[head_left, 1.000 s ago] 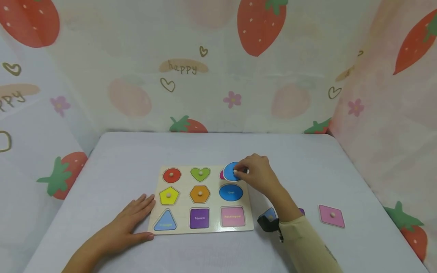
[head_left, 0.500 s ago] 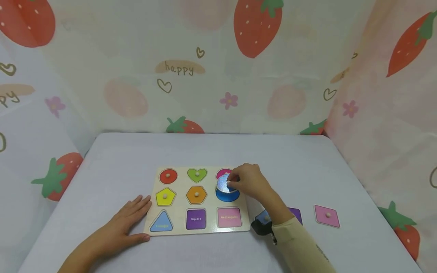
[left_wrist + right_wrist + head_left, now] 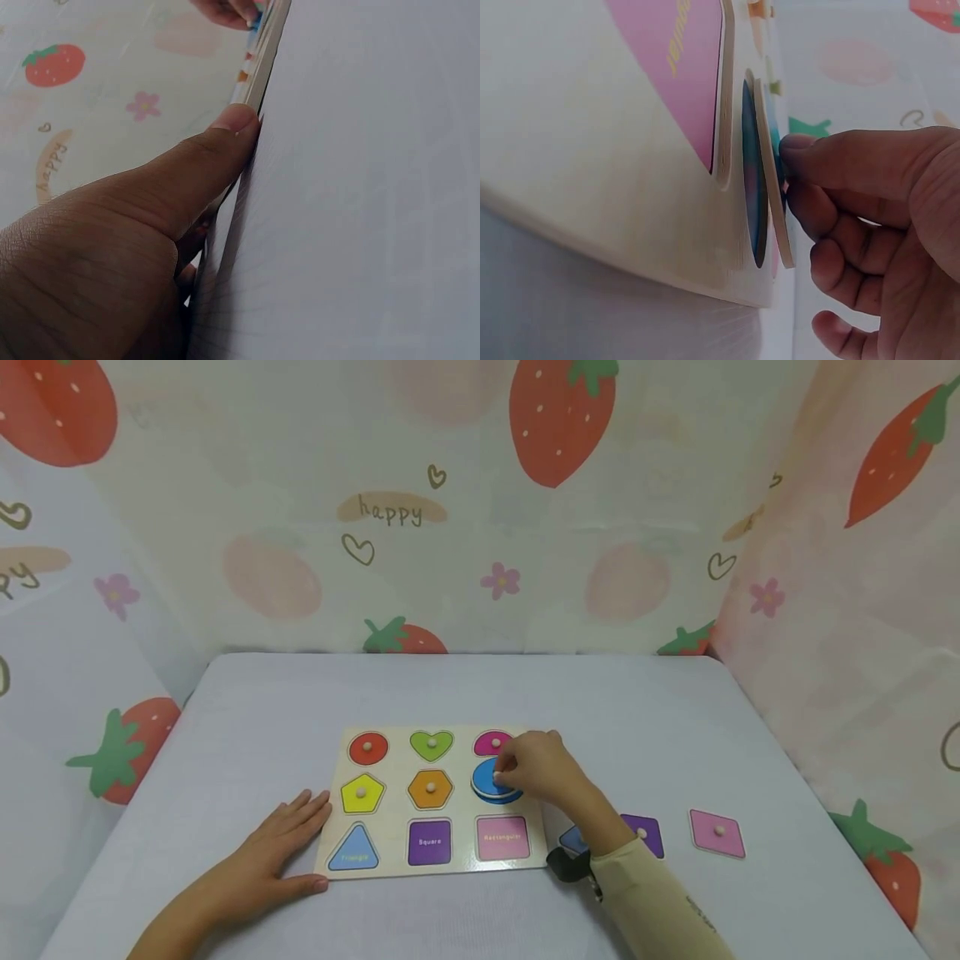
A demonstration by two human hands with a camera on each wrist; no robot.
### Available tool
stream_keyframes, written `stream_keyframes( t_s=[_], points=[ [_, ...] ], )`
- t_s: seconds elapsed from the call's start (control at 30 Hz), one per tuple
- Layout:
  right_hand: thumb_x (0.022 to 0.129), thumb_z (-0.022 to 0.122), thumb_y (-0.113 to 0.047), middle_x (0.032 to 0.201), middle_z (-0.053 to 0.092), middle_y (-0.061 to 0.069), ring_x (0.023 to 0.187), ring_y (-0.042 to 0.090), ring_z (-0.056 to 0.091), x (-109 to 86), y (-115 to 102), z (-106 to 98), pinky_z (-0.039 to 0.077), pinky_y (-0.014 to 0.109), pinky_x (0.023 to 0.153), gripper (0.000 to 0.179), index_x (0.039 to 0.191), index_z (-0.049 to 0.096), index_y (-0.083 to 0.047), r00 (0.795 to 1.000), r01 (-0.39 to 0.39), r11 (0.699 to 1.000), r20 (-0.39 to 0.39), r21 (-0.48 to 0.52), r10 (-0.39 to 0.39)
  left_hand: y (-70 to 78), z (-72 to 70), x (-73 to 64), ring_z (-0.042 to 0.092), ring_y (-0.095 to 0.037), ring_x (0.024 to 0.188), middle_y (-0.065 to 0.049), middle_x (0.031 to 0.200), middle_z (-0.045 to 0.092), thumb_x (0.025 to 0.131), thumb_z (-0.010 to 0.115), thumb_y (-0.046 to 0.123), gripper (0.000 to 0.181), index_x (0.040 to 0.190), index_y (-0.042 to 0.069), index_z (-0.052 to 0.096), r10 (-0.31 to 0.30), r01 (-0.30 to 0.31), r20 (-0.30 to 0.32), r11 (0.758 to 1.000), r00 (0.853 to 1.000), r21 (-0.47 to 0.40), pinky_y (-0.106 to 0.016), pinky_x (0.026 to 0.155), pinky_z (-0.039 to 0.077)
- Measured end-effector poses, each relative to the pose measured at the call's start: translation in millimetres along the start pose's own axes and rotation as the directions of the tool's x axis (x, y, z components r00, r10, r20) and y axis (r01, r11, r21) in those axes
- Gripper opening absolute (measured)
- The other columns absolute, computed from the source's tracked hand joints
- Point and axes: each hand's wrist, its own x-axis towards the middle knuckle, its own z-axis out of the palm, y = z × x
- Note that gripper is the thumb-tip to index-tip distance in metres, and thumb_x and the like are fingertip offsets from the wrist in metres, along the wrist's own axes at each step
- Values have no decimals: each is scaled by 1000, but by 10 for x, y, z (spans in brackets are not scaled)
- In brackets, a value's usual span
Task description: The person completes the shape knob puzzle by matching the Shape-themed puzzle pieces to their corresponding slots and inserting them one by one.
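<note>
My right hand (image 3: 542,768) pinches the small knob of a blue oval puzzle piece (image 3: 486,774) between thumb and finger. The piece is tilted close over the blue oval recess in the right column of the wooden puzzle board (image 3: 393,814); in the right wrist view, the recess (image 3: 752,180) shows beside the piece's edge (image 3: 771,161). My left hand (image 3: 277,847) lies on the table with fairly straight fingers at the board's left edge. In the left wrist view, its thumb (image 3: 202,161) rests along the board's side.
Knobbed red, green heart, magenta (image 3: 489,743), yellow and orange pieces sit in the board. Triangle (image 3: 355,847), square (image 3: 430,842) and rectangle (image 3: 503,838) recesses show printed words. Right of the board lie a blue piece (image 3: 572,839), partly behind the wrist, a purple piece (image 3: 645,835) and a pink piece (image 3: 717,833).
My right hand has brought the blue oval piece down from over the magenta piece to the oval recess. The left hand stays at the board's edge. The head view has shifted slightly.
</note>
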Motion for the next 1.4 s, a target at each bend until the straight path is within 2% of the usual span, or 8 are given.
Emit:
stream_keyframes(
  t_s=[0.3,0.67,0.77,0.93,1.07,1.2,1.4],
  points=[
    [86,84,-27,71,67,-13,81,12,60,-29,-11,20,42,50,97,8,85,79,-20,1000,4,1000,28,5,-5,12,3,-12,13,-33,158,3,169,27,80,73,69,102,161,21,35,-13,13,11,1000,1000,-10,0,109,-14],
    [86,83,-27,72,67,-13,82,11,61,-28,23,15,42,53,102,9,83,78,-21,998,-11,999,66,37,8,2,22,-3,15,-33,158,3,169,27,81,72,69,101,161,20,35,14,-13,-7,1000,1000,6,-1,111,-13],
    [86,84,-27,73,67,-12,81,12,60,-30,31,19,48,47,96,9,83,78,-20,997,-21,998,72,61,17,-3,31,2,14,-33,158,4,169,27,80,72,69,101,161,21,35,11,-10,-7,1000,1000,3,-1,111,-14],
    [86,84,-23,76,69,-9,80,13,60,-29,57,28,57,31,76,8,85,78,-18,995,-49,988,96,149,35,-7,46,9,13,-32,159,4,170,26,80,72,69,102,162,22,34,-2,2,-1,1000,1000,-2,-2,110,-15],
    [87,83,-20,79,70,-6,80,14,62,-21,90,41,58,28,74,7,87,78,-15,990,-78,972,131,220,50,-6,49,5,13,-32,158,4,170,26,80,72,70,103,162,21,34,-3,3,4,1000,1000,-9,-1,109,-15],
    [88,83,-19,80,70,-6,80,15,62,-11,105,51,59,28,75,5,89,79,-15,987,-89,966,154,244,52,-14,39,-5,14,-33,158,3,170,27,80,72,70,103,161,21,34,-3,3,3,1000,1000,-2,0,109,-14],
    [87,83,-16,80,72,-5,81,15,63,-3,75,33,58,29,75,5,89,80,-13,990,-75,966,133,246,43,-22,21,12,13,-32,158,3,169,27,78,72,72,104,161,22,34,-28,28,-2,1000,1000,-9,-3,111,-14]
  ],
)
